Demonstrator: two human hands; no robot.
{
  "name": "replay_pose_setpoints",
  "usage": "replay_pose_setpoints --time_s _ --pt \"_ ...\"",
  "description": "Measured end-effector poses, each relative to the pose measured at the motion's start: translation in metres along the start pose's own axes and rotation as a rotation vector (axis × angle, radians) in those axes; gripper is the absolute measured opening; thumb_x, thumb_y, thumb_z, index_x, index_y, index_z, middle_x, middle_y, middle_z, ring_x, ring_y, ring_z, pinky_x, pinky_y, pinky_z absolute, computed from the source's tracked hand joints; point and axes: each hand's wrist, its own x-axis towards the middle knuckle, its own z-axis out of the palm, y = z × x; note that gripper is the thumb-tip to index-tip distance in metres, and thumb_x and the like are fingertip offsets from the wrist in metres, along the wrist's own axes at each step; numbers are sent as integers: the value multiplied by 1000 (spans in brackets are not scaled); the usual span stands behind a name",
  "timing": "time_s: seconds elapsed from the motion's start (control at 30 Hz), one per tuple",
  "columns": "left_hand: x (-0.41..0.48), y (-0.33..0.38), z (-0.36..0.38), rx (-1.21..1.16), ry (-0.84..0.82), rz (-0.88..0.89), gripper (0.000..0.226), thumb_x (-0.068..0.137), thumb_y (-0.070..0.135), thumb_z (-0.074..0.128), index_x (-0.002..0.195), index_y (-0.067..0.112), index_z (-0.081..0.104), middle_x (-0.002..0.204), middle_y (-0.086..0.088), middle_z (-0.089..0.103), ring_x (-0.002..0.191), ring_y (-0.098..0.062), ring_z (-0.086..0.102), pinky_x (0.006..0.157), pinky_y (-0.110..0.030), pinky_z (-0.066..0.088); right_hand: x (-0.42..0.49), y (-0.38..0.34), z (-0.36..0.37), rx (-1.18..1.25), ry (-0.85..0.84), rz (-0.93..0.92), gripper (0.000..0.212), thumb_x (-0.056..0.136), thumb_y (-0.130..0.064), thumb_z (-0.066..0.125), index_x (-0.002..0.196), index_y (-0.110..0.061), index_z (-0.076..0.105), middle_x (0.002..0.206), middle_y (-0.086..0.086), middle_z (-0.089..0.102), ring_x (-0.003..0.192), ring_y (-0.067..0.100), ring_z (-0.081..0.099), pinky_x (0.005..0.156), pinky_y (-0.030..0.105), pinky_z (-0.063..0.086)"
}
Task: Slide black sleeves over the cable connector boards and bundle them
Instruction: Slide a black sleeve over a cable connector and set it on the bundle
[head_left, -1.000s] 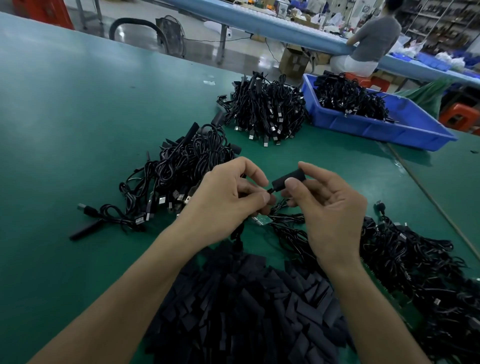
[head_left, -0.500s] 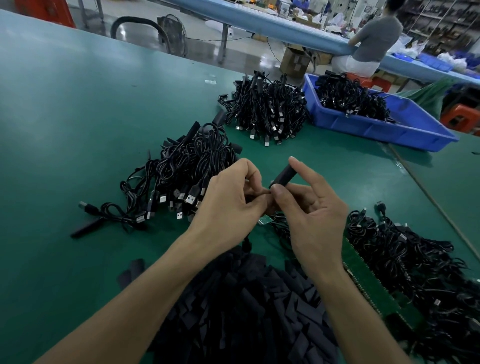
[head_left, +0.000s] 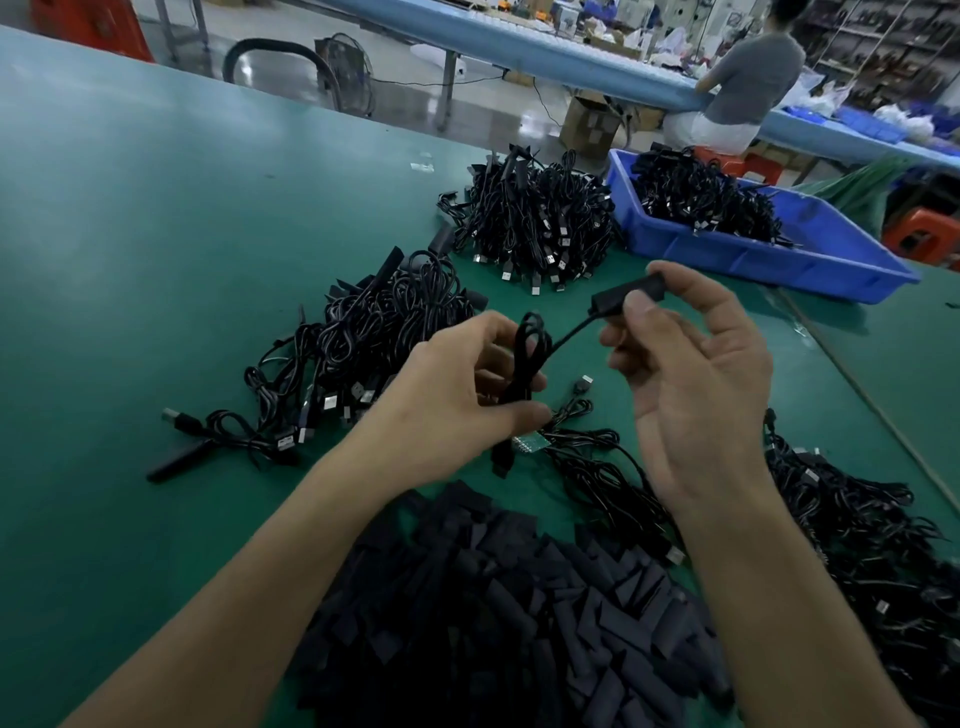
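head view: a green table (head_left: 156, 260) in a workshop, seen from above the person's two bare forearms.

the right hand (head_left: 691, 384) pinches a black sleeve (head_left: 605, 302) between thumb and forefinger, the other fingers loosely spread. the sleeve is held in the air above the table. whether the board inside is fully covered cannot be told.

its long axis runs from lower left up to upper right. a thin cable leaves its lower-left end and crosses the short gap to the left hand (head_left: 457, 395). that hand's fingers are curled round a folded hank of the same cable (head_left: 530, 353), with a plug hanging below.

so the sleeved end lies to the right of the hank, nearer the right hand. sleeving looks done; bundling probably comes next, bringing that end leftward to the hank.

a heap of loose sleeves (head_left: 519, 613) lies nearest the viewer. cable heaps (head_left: 374, 332) lie left and beyond, and a blue bin (head_left: 779, 260) stands far right.
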Motion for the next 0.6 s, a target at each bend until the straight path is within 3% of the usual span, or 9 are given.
replay_pose_setpoints --time_s 0.1,0.2,0.27,0.37,0.4,0.5,0.6 --pt "1 1 -1 42 42 12 17 88 21 77 93 33 66 90 18 74 83 0 70 78 -18 57 2 -3 1 13 3 8 21 93 -2 64 106 -18 63 79 7 74 71 18 69 65 24 53" --pt "1 1 -8 59 214 8 20 85 25 76 99 35 66 86 17 72 83 5 70 79 -13 56 -1 2 -4 -114 -8 33 31 95 -6 63 119 -26 60 87 7 77 78 20 74 68 24 56" --pt "2 2 -19 134 416 26 33 80 31 79 108 37 64 87 23 68 84 10 67 79 -15 57 -4 8 -12 -323 -72 101 31 94 -11 64 122 -25 60 89 1 77 77 17 74 66 22 56" --pt "3 -3 -35 67 615 3 63 75 35 85 130 35 54 85 12 74 76 -1 72 81 -33 61 -10 24 -25 -779 -336 198 24 90 -18 71 114 -23 69 81 -4 76 73 8 72 68 21 54" --pt "4 -5 -38 57 667 -6 65 74 35 86 129 34 52 81 11 74 74 -2 72 79 -33 61 -12 31 -27 -907 -401 199 24 89 -19 74 113 -24 70 82 -6 75 76 5 71 73 21 54" --pt "7 -12 -41 117 778 2 46 78 32 87 102 39 48 74 16 69 70 -3 69 66 -21 56 -18 49 -30 -1182 -467 113 41 87 -27 76 127 -24 65 112 -8 68 102 6 63 95 26 51" --pt "10 -23 -42 255 791 2 30 86 25 81 104 27 57 92 15 66 82 4 63 77 -6 47 -21 63 -23 -1369 -581 -46 62 87 -40 73 143 -29 47 135 -10 51 126 12 45 108 32 38"
